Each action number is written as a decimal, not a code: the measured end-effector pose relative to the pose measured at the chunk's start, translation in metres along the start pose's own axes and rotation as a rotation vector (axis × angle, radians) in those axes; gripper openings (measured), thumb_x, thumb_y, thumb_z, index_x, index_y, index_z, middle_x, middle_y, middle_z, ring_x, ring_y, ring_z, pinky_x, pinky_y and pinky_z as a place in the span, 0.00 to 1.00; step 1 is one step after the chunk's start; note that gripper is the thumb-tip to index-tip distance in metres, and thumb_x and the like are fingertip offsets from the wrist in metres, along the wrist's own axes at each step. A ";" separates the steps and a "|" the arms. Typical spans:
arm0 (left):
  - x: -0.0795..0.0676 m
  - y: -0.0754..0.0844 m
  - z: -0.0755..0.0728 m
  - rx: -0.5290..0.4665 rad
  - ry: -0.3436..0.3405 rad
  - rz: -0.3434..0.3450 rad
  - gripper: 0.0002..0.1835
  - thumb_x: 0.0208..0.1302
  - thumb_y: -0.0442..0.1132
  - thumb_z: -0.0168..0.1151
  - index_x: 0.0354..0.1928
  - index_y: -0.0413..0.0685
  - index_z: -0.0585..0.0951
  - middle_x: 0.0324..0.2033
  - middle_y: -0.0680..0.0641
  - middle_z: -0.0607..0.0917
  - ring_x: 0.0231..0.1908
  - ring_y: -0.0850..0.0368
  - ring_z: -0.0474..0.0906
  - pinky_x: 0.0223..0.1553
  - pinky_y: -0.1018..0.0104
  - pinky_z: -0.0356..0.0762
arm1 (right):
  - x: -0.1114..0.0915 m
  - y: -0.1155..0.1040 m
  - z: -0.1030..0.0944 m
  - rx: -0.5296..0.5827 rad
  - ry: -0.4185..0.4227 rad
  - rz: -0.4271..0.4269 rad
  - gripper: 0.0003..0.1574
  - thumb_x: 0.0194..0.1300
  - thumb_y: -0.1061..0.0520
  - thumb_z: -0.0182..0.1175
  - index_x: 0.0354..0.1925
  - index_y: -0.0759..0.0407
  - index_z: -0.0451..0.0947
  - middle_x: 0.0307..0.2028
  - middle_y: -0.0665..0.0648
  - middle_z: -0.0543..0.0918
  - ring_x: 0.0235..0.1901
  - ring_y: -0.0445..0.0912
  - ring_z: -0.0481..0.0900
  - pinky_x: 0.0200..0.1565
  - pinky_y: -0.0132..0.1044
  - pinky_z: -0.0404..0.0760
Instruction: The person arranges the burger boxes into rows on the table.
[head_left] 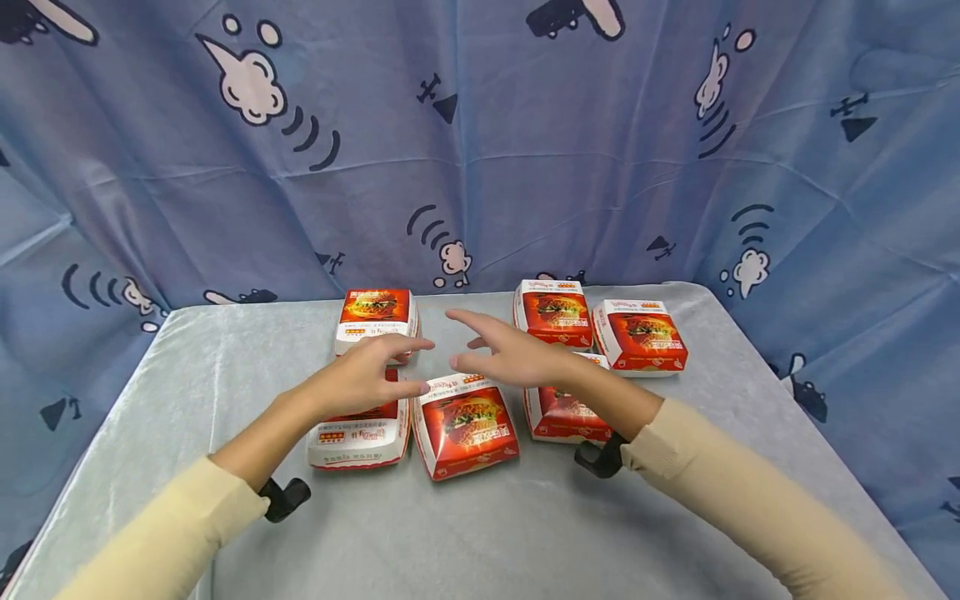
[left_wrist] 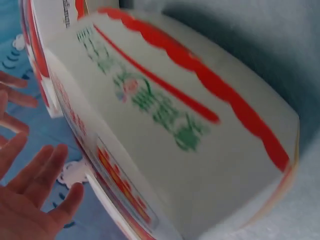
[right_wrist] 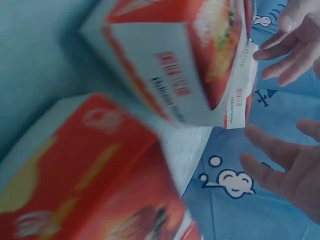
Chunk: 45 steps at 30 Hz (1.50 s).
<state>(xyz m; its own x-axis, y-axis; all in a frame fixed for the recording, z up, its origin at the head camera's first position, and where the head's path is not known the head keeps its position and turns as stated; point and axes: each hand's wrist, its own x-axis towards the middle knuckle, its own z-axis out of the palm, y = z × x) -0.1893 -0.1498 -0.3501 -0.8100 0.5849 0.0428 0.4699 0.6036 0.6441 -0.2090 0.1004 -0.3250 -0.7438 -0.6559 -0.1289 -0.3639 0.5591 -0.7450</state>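
Note:
In the head view my left hand (head_left: pixel 367 375) hovers with fingers spread over two red-and-white burger boxes, the back left box (head_left: pixel 377 307) and the front left box (head_left: pixel 358 444). It holds nothing. Facing it, my right hand (head_left: pixel 517 350) is stretched out with its fingers apart and nothing in them. Just below its fingertips lies the middle burger box (head_left: pixel 468 425), turned slightly askew. The right forearm partly covers another burger box (head_left: pixel 562 421). The left wrist view shows the white printed side of a burger box (left_wrist: pixel 150 125) beside the left hand (left_wrist: pixel 35 205).
Two more burger boxes, one at the back (head_left: pixel 555 312) and one farther right (head_left: pixel 643 335), sit close together. A pale grey cloth covers the table (head_left: pixel 480 542). Behind it hangs a blue patterned curtain (head_left: pixel 510 200).

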 end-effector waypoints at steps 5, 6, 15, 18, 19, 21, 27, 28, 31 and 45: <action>0.001 0.007 0.009 0.067 -0.069 0.023 0.32 0.62 0.46 0.70 0.67 0.47 0.75 0.61 0.47 0.79 0.57 0.48 0.77 0.57 0.51 0.76 | -0.021 0.011 0.005 -0.082 0.036 0.023 0.47 0.70 0.47 0.60 0.78 0.51 0.51 0.75 0.57 0.57 0.65 0.56 0.70 0.59 0.58 0.74; 0.001 0.007 0.010 0.078 -0.080 0.027 0.32 0.62 0.47 0.71 0.67 0.46 0.75 0.61 0.46 0.79 0.58 0.48 0.76 0.58 0.50 0.75 | -0.024 0.013 0.006 -0.097 0.035 0.024 0.47 0.69 0.47 0.61 0.78 0.51 0.51 0.75 0.56 0.57 0.65 0.56 0.70 0.59 0.58 0.74; 0.002 0.011 0.019 0.176 -0.126 0.077 0.34 0.59 0.50 0.73 0.65 0.47 0.77 0.58 0.47 0.81 0.59 0.52 0.76 0.60 0.52 0.73 | -0.045 0.023 0.013 -0.174 0.022 0.033 0.47 0.68 0.44 0.63 0.77 0.50 0.54 0.74 0.57 0.59 0.62 0.55 0.73 0.59 0.57 0.74; 0.003 0.011 0.020 0.180 -0.136 0.081 0.33 0.58 0.49 0.74 0.65 0.48 0.78 0.57 0.48 0.82 0.57 0.53 0.77 0.59 0.53 0.74 | -0.048 0.025 0.016 -0.189 0.016 0.042 0.47 0.68 0.44 0.63 0.77 0.49 0.54 0.73 0.56 0.59 0.62 0.53 0.73 0.59 0.56 0.75; 0.003 0.012 0.021 0.181 -0.141 0.080 0.32 0.58 0.49 0.74 0.64 0.48 0.78 0.57 0.48 0.82 0.58 0.54 0.77 0.59 0.53 0.74 | -0.050 0.025 0.016 -0.193 0.016 0.048 0.47 0.67 0.43 0.63 0.77 0.49 0.55 0.73 0.55 0.60 0.62 0.52 0.73 0.59 0.55 0.75; 0.004 0.012 0.022 0.175 -0.150 0.076 0.31 0.59 0.48 0.73 0.64 0.49 0.78 0.57 0.48 0.82 0.58 0.54 0.77 0.59 0.53 0.74 | -0.053 0.025 0.017 -0.198 0.016 0.057 0.47 0.67 0.43 0.64 0.77 0.48 0.55 0.73 0.53 0.60 0.62 0.51 0.73 0.59 0.53 0.74; 0.007 0.013 0.023 0.187 -0.161 0.053 0.29 0.61 0.48 0.72 0.63 0.49 0.79 0.58 0.49 0.82 0.59 0.55 0.77 0.59 0.53 0.74 | -0.057 0.026 0.020 -0.229 0.027 0.046 0.47 0.65 0.42 0.65 0.76 0.49 0.57 0.72 0.54 0.62 0.64 0.51 0.71 0.62 0.53 0.71; 0.008 0.013 0.023 0.192 -0.162 0.052 0.29 0.61 0.48 0.72 0.63 0.49 0.80 0.57 0.49 0.82 0.57 0.55 0.77 0.59 0.53 0.74 | -0.057 0.027 0.020 -0.235 0.026 0.041 0.47 0.65 0.42 0.65 0.76 0.49 0.58 0.71 0.54 0.63 0.64 0.51 0.70 0.63 0.54 0.71; 0.009 0.014 0.024 0.207 -0.166 0.048 0.28 0.61 0.48 0.72 0.62 0.49 0.80 0.56 0.50 0.83 0.52 0.58 0.79 0.56 0.55 0.75 | -0.057 0.028 0.021 -0.254 0.019 0.033 0.48 0.64 0.42 0.65 0.75 0.50 0.59 0.71 0.55 0.63 0.66 0.51 0.67 0.64 0.55 0.70; 0.011 0.016 0.024 0.265 -0.157 0.047 0.24 0.63 0.49 0.69 0.60 0.52 0.82 0.51 0.50 0.85 0.46 0.57 0.79 0.51 0.56 0.76 | -0.057 0.035 0.020 -0.320 -0.055 0.047 0.41 0.64 0.44 0.66 0.72 0.49 0.66 0.71 0.59 0.65 0.69 0.56 0.64 0.65 0.58 0.67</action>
<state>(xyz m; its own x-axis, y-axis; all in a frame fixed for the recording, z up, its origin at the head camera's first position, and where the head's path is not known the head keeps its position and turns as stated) -0.1821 -0.1209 -0.3574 -0.7308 0.6796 -0.0644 0.5972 0.6821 0.4220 -0.1681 0.1475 -0.3567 -0.7358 -0.6470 -0.1999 -0.4938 0.7147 -0.4954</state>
